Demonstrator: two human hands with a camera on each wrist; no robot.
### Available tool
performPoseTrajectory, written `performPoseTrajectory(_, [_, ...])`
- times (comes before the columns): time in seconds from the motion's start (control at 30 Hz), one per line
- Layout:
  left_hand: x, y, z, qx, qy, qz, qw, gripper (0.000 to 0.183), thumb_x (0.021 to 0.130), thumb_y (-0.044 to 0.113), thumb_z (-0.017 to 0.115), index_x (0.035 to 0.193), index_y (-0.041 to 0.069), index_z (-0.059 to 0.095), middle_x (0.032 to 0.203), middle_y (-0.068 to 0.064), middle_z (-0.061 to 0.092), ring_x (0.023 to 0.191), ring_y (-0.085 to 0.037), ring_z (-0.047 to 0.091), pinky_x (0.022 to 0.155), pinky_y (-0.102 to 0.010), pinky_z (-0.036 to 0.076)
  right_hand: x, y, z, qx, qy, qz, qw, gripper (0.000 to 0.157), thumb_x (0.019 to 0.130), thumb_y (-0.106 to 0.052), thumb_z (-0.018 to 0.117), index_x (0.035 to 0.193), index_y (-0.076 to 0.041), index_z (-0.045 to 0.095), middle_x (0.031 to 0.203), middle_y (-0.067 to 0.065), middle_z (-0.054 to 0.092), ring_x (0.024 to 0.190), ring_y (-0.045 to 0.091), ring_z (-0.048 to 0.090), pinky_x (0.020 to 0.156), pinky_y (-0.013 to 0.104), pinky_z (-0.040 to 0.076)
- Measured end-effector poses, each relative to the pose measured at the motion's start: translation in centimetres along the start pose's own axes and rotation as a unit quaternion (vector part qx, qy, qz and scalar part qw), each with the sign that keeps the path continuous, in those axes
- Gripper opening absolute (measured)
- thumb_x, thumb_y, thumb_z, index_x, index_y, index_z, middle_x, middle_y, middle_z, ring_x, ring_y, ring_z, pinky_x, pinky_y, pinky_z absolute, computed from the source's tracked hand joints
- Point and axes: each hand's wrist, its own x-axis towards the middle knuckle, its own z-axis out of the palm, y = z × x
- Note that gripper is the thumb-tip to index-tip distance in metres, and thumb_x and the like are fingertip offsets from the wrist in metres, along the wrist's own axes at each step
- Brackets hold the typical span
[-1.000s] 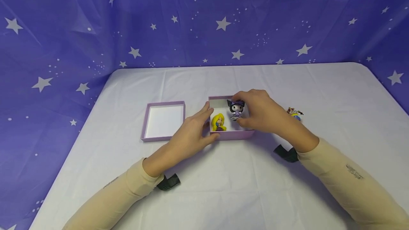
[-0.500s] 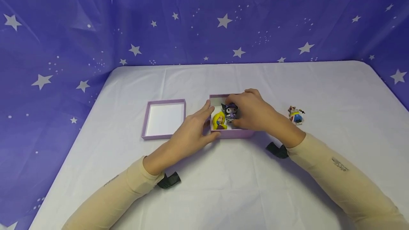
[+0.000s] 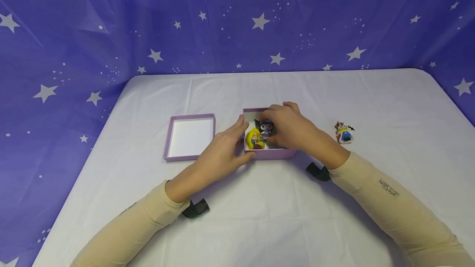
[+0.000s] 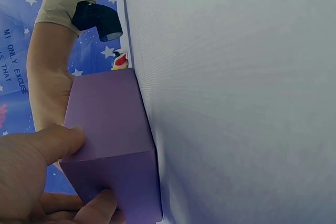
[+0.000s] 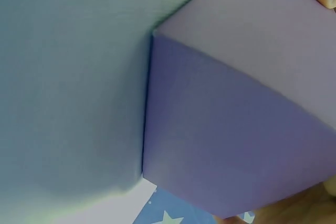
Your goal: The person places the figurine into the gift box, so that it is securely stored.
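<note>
A purple open-topped box (image 3: 272,154) stands on the white-covered table. My left hand (image 3: 222,151) grips its left end, thumb (image 4: 65,140) on the front wall and fingers around the side. Inside the box, at the left, sits a yellow-haired doll figurine (image 3: 254,139). Right beside it is a black-hooded figurine (image 3: 266,127) in a purple dress, upright. My right hand (image 3: 291,126) reaches over the right part of the box and pinches this black-hooded figurine between thumb and fingers. In the right wrist view the box's outer walls (image 5: 236,124) block sight of the figurines.
Left of the box lies a shallow purple-rimmed lid (image 3: 167,139), white inside facing up. A small minion figurine (image 3: 345,133) in blue and yellow lies to the right. A blue star-printed curtain (image 3: 208,44) hangs behind the table (image 3: 237,226).
My right hand has moved left and down with the black-hooded figurine, bringing it deeper into the box beside the yellow-haired one. The left hand has stayed on the box.
</note>
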Motion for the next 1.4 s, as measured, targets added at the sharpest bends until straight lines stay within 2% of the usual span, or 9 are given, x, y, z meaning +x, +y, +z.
performPoseTrajectory(0.37, [0.0, 0.0, 0.1, 0.003, 0.002, 0.002, 1.0000, 0.077, 0.084, 0.030, 0.078, 0.143, -0.004, 0.043, 0.153, -0.023, 0.029, 0.136, -0.029, 0.036, 0.109, -0.037, 0.034, -1.2, 0.8, -0.8, 0.033, 0.022, -0.020, 0.999, 0.055, 0.073, -0.024, 0.087, 0.123, -0.010, 0.066, 0.117, 0.006, 0.065, 0.111, 0.025, 0.057, 0.107, 0.057, 0.025])
performPoseTrajectory(0.5, [0.0, -0.1, 0.1, 0.002, 0.004, 0.003, 1.0000, 0.077, 0.084, 0.029, 0.078, 0.143, -0.005, 0.043, 0.153, -0.023, 0.029, 0.137, -0.029, 0.035, 0.109, -0.037, 0.034, -2.2, 1.8, -1.6, 0.055, 0.066, -0.054, 0.995, 0.048, 0.078, -0.020, 0.082, 0.121, -0.007, 0.066, 0.109, 0.005, 0.067, 0.100, 0.025, 0.059, 0.099, 0.053, 0.036])
performPoseTrajectory(0.63, [0.1, -0.2, 0.1, 0.001, 0.005, 0.004, 1.0000, 0.077, 0.084, 0.028, 0.078, 0.143, -0.006, 0.043, 0.153, -0.023, 0.029, 0.137, -0.029, 0.035, 0.109, -0.037, 0.033, -3.7, 2.9, -2.3, 0.068, 0.109, -0.070, 0.989, 0.039, 0.084, -0.018, 0.076, 0.120, -0.008, 0.065, 0.107, 0.001, 0.066, 0.074, 0.018, 0.057, 0.080, 0.040, 0.048])
performPoseTrajectory(0.73, [0.0, -0.2, 0.2, 0.000, 0.006, 0.006, 1.0000, 0.077, 0.084, 0.028, 0.079, 0.143, -0.006, 0.043, 0.153, -0.023, 0.029, 0.137, -0.029, 0.036, 0.109, -0.036, 0.033, -5.1, 3.8, -2.8, 0.067, 0.126, -0.065, 0.988, 0.035, 0.088, -0.016, 0.070, 0.122, -0.010, 0.063, 0.114, 0.000, 0.064, 0.060, 0.012, 0.049, 0.069, 0.034, 0.047])
performPoseTrajectory(0.9, [0.0, -0.2, 0.2, 0.000, 0.009, 0.010, 0.9999, 0.077, 0.084, 0.028, 0.079, 0.143, -0.006, 0.043, 0.152, -0.024, 0.029, 0.136, -0.031, 0.037, 0.109, -0.037, 0.034, -7.5, 5.9, -3.5, 0.054, 0.127, -0.021, 0.990, 0.039, 0.090, -0.015, 0.067, 0.128, -0.013, 0.059, 0.125, 0.000, 0.059, 0.051, 0.011, 0.044, 0.069, 0.034, 0.045])
performPoseTrajectory(1.0, [-0.1, -0.2, 0.3, -0.001, 0.007, 0.009, 0.9999, 0.077, 0.084, 0.028, 0.079, 0.143, -0.006, 0.043, 0.152, -0.024, 0.029, 0.136, -0.031, 0.036, 0.109, -0.037, 0.033, -9.0, 7.6, -3.6, 0.051, 0.111, 0.010, 0.992, 0.045, 0.088, -0.014, 0.069, 0.131, -0.013, 0.057, 0.128, 0.003, 0.057, 0.058, 0.012, 0.050, 0.069, 0.036, 0.046])
performPoseTrajectory(1.13, [0.0, -0.1, 0.3, -0.002, 0.003, 0.007, 1.0000, 0.077, 0.084, 0.029, 0.078, 0.143, -0.006, 0.042, 0.153, -0.023, 0.028, 0.136, -0.030, 0.036, 0.110, -0.037, 0.033, -11.0, 9.9, -3.4, 0.050, 0.073, 0.047, 0.995, 0.055, 0.084, -0.015, 0.074, 0.135, -0.011, 0.053, 0.132, 0.009, 0.053, 0.088, 0.023, 0.059, 0.084, 0.044, 0.046])
performPoseTrajectory(1.23, [0.0, -0.1, 0.2, -0.002, 0.003, 0.006, 1.0000, 0.078, 0.084, 0.029, 0.078, 0.143, -0.006, 0.042, 0.153, -0.024, 0.028, 0.137, -0.031, 0.036, 0.110, -0.037, 0.033, -12.1, 11.3, -3.3, 0.048, 0.037, 0.072, 0.996, 0.063, 0.082, -0.019, 0.078, 0.138, -0.009, 0.050, 0.138, 0.016, 0.047, 0.116, 0.034, 0.051, 0.096, 0.054, 0.040])
performPoseTrajectory(1.4, [0.0, 0.0, 0.0, -0.004, 0.003, 0.002, 1.0000, 0.078, 0.084, 0.029, 0.078, 0.143, -0.006, 0.042, 0.153, -0.023, 0.028, 0.137, -0.030, 0.035, 0.110, -0.037, 0.032, -13.0, 12.6, -2.8, 0.035, -0.009, 0.083, 0.996, 0.069, 0.080, -0.019, 0.080, 0.139, -0.004, 0.048, 0.141, 0.022, 0.042, 0.129, 0.043, 0.040, 0.102, 0.060, 0.034])
